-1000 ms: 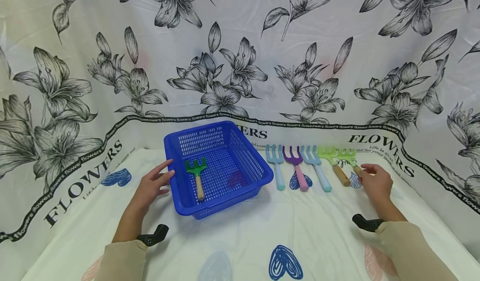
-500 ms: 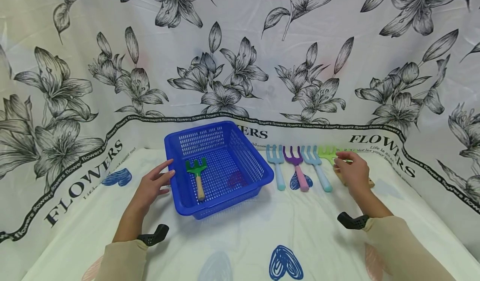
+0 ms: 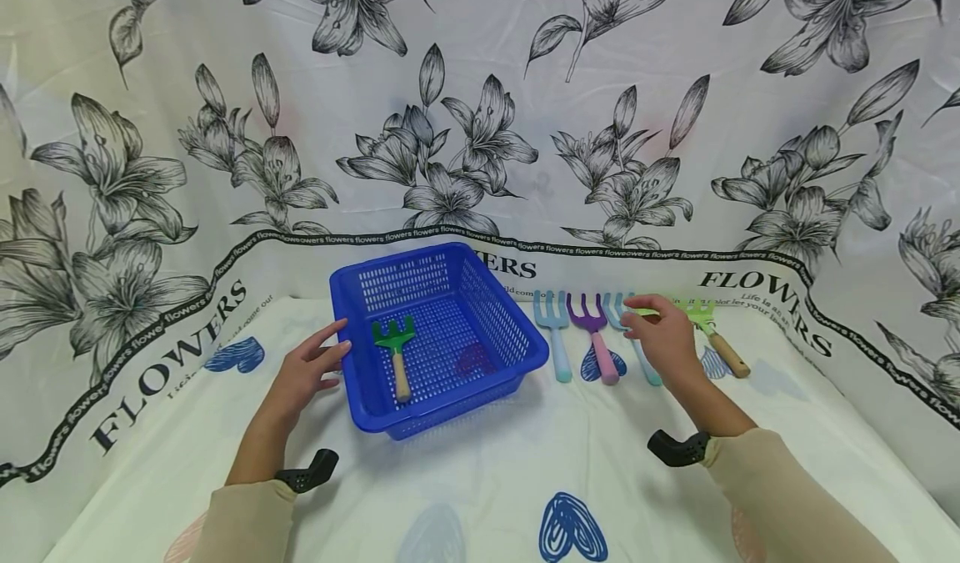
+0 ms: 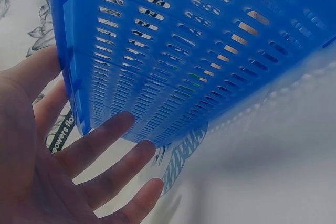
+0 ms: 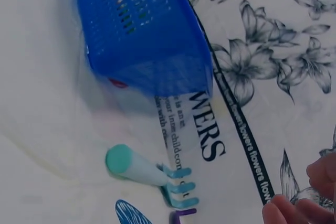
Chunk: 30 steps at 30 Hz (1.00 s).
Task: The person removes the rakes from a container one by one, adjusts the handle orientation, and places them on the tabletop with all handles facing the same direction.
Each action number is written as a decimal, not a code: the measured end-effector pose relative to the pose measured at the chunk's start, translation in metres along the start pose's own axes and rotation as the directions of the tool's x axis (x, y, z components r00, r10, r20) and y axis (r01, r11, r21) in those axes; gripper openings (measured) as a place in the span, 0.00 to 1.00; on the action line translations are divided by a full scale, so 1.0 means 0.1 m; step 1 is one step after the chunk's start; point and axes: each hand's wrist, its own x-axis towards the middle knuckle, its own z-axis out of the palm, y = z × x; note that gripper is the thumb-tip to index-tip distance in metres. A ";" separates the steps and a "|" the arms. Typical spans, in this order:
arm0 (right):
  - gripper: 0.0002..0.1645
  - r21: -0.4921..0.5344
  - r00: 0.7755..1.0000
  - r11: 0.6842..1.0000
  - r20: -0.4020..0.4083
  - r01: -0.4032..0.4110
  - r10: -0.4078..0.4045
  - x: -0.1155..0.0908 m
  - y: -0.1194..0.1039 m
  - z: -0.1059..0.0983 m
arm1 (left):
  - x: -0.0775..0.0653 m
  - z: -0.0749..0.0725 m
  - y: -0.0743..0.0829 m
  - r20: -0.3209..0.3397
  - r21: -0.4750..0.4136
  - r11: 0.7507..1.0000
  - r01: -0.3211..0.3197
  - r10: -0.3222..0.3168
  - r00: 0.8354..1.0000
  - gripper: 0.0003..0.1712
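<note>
In the head view, my left hand (image 3: 303, 371) rests its fingers against the left rim of a blue plastic basket (image 3: 491, 388). The left wrist view shows these fingers spread along the basket's wall. A green hand fork (image 3: 400, 371) with a wooden handle lies inside. My right hand (image 3: 663, 338) hovers over the row of hand forks with fingers loosely bent; no object shows between them. It partly hides a light blue fork (image 3: 649, 369) and mostly covers a light green one. Further left lie a purple fork with a pink handle (image 3: 603, 359) and another light blue fork (image 3: 560, 354).
At the row's right end lies a light green hand fork with a wooden handle (image 3: 730, 356). A white cloth (image 3: 465, 496) with printed hearts covers the table. Behind it hangs a flower-printed curtain (image 3: 450, 171).
My right hand has moved left along the row, away from the rightmost light green fork, which stays on the cloth. The left hand and the basket have kept their places.
</note>
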 end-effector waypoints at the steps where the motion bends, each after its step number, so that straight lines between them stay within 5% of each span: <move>1: 0.18 0.010 1.000 1.000 0.014 0.009 -0.009 -0.01 -0.02 0.02 | 0.00 0.00 0.00 -0.001 0.002 1.000 -0.002 0.002 1.000 0.41; 18: 0.19 0.085 0.977 0.992 0.183 0.097 -0.111 -0.16 -0.29 0.41 | 0.00 0.01 -0.01 -0.014 0.008 1.000 -0.002 0.002 1.000 0.42; 30: 0.24 0.161 0.919 0.964 0.300 0.214 -0.254 -0.29 -0.47 0.70 | 0.00 0.01 -0.02 -0.008 0.002 1.000 -0.006 0.006 1.000 0.42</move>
